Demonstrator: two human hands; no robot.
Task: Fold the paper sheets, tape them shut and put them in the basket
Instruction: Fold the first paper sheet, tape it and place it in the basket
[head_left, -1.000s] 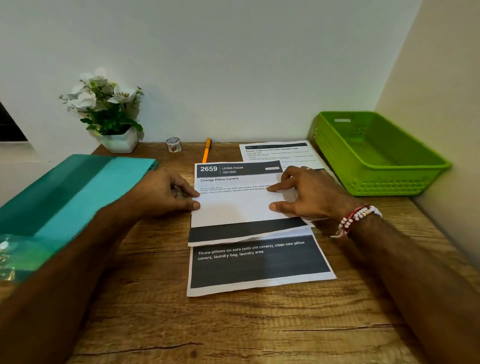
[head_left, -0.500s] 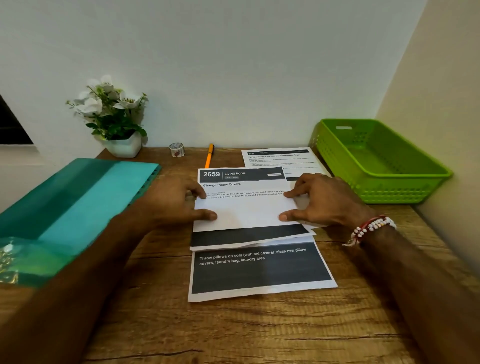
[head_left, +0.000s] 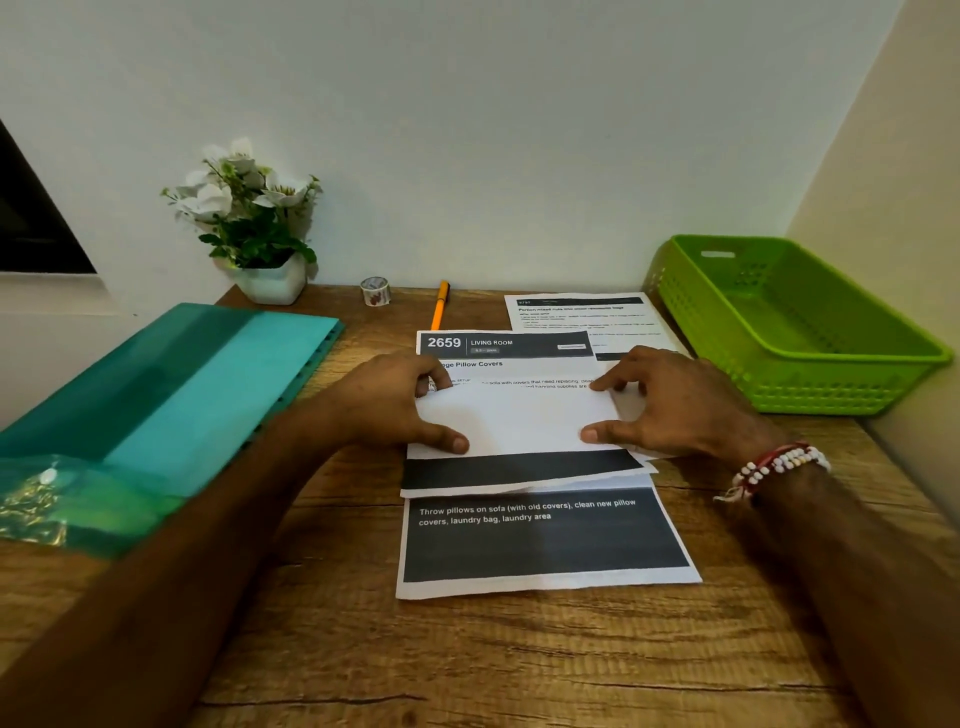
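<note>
A white printed paper sheet (head_left: 514, 421) headed 2659 is held flat on the wooden desk (head_left: 467, 665), left of the bright green perforated plastic basket (head_left: 810, 384), with a blank flap turned up over its text. The flap's ends are pinched by both hands: the left hand (head_left: 395, 405) on the end far from the basket, the right hand (head_left: 670, 405) on the end beside it, with thumbs pressed down and forefingers curled at the upper corners. The fold's long axis runs crosswise, towards the basket. The small patterned tape roll (head_left: 375, 291) stands well left of the basket, so it is judged nearer the left hand, while the fold could be pinned by the right.
</note>
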